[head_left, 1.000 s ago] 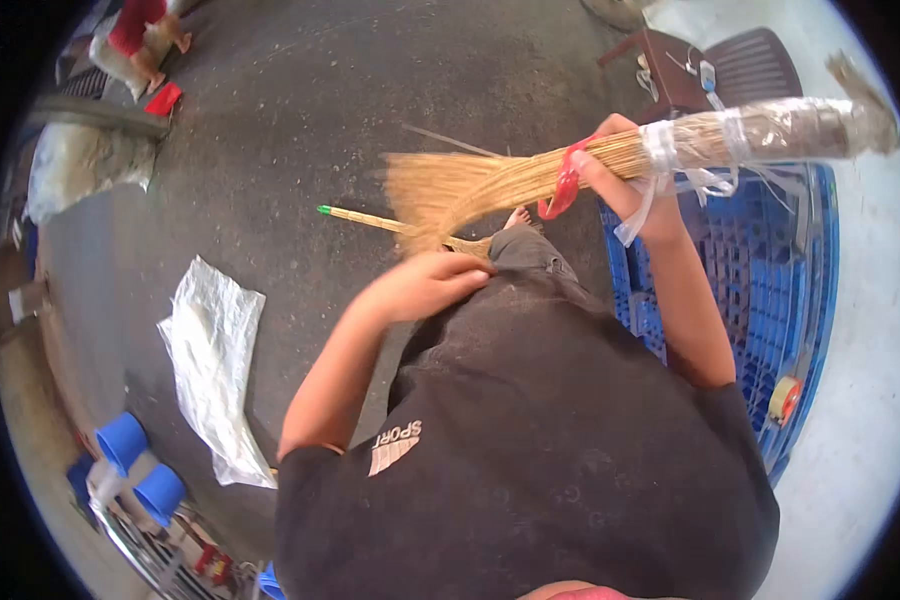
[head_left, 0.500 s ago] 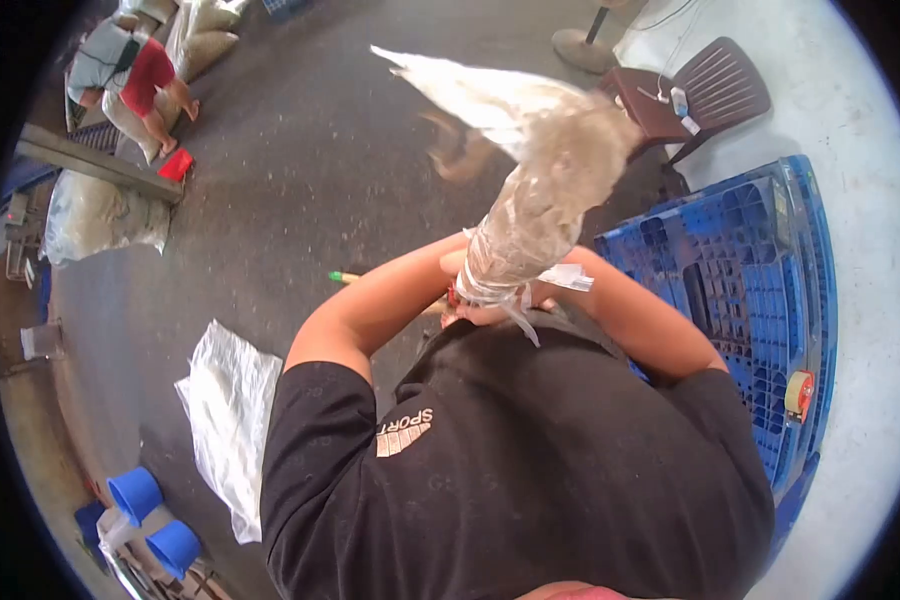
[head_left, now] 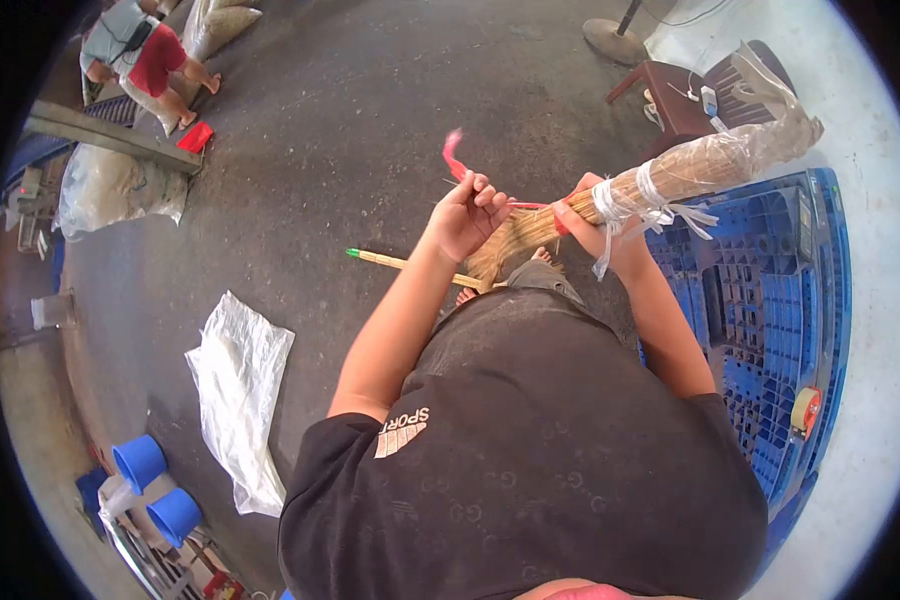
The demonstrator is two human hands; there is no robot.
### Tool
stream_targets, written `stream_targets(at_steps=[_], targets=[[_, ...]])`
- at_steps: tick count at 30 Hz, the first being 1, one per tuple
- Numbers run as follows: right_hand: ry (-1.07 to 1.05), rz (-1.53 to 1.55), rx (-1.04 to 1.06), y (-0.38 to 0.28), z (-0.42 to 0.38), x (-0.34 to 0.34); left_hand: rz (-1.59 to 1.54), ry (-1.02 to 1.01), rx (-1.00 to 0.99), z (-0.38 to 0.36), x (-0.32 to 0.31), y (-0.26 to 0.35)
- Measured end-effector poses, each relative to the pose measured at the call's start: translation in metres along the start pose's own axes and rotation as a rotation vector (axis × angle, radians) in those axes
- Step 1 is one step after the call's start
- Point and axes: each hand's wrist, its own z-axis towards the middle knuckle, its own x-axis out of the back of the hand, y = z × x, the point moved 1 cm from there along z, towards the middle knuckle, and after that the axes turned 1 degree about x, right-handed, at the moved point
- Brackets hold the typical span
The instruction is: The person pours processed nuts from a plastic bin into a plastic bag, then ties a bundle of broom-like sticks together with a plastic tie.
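A straw broom bundle (head_left: 625,192) runs slantwise in front of me, its upper end wrapped in clear plastic (head_left: 770,140) and bound with white ties (head_left: 652,205). My right hand (head_left: 610,240) is closed around the bundle below those ties. Red string (head_left: 530,205) circles the straw at that grip and stretches across to my left hand (head_left: 472,215). The fingers of my left hand are pinched on the string, and its loose red end sticks up beyond them. Spread straw shows below, near my feet. A pale stick with a green tip (head_left: 400,262) points left there.
Blue plastic pallets (head_left: 760,310) stand close on my right, with a tape roll (head_left: 806,410) on them. A brown chair (head_left: 670,100) is ahead right. Plastic sheeting (head_left: 238,400) lies on the floor at left, near blue buckets (head_left: 140,462). Another person (head_left: 150,55) bends over sacks far left.
The wrapped end of the bundle has swung right and down. My hands, partly hidden behind it before, now show, with the left drawn away and the red string stretched between them.
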Motion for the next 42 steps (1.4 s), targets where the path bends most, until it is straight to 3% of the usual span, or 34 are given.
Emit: stream_targets(at_steps=[3, 4, 5, 7, 8, 9, 11, 12, 14, 17, 21, 25, 27, 32, 35, 38, 40, 41, 42], targets=[[0.143, 0.129, 0.027, 0.013, 0.009, -0.009, -0.009, -0.144, -0.178, -0.012, 0.000, -0.001], [0.128, 0.191, -0.017, 0.019, 0.013, -0.010, 0.175, -0.094, -0.242, -0.015, 0.000, -0.003], [0.112, 0.193, -0.013, 0.024, 0.017, -0.013, 0.166, -0.088, -0.255, -0.020, -0.009, -0.005], [0.202, 0.198, 0.004, 0.034, 0.025, -0.017, 0.921, 0.079, -0.464, -0.030, -0.029, -0.010], [0.195, 0.271, -0.046, 0.049, 0.029, -0.023, 1.156, 0.121, -0.392, -0.040, -0.047, -0.011], [0.186, 0.274, -0.043, 0.053, 0.035, -0.028, 1.282, 0.085, -0.354, -0.047, -0.066, -0.017], [0.245, 0.482, -0.298, 0.061, 0.039, -0.035, 1.652, -0.084, -0.640, -0.052, -0.086, -0.028], [0.259, 0.652, -0.383, 0.067, 0.038, -0.042, 1.650, -0.080, -0.641, -0.057, -0.092, -0.029], [0.190, 0.740, -0.425, 0.074, 0.039, -0.046, 1.980, -0.314, -0.708, -0.070, -0.105, -0.029], [0.116, 0.904, -0.503, 0.073, 0.040, -0.072, 2.068, -0.345, -0.603, -0.089, -0.121, -0.039], [0.064, 0.795, -0.365, 0.064, 0.032, -0.083, 2.209, -0.381, -0.521, -0.100, -0.128, -0.046], [-0.012, 0.850, -0.521, 0.054, 0.024, -0.104, 2.177, -0.383, -0.483, -0.103, -0.118, -0.047], [-0.020, 0.909, -0.593, 0.047, 0.020, -0.119, 2.201, -0.327, -0.342, -0.107, -0.123, -0.047], [-0.119, 0.969, -0.647, 0.040, 0.020, -0.129, 2.293, -0.360, -0.331, -0.113, -0.132, -0.052], [-0.099, 0.911, -0.526, 0.024, 0.022, -0.121, 2.319, -0.378, -0.375, -0.113, -0.137, -0.057], [-0.198, 0.699, -0.222, 0.022, 0.020, -0.105, 2.388, -0.328, -0.358, -0.115, -0.139, -0.053], [-0.154, 0.638, -0.164, 0.016, 0.008, -0.104, 2.434, -0.298, -0.325, -0.114, -0.138, -0.050], [-0.111, 0.575, -0.101, 0.015, 0.004, -0.102, 2.368, -0.260, -0.404, -0.113, -0.138, -0.049], [-0.224, 0.418, -0.200, 0.023, -0.003, -0.108, 2.298, -0.222, -0.478, -0.113, -0.137, -0.047]])
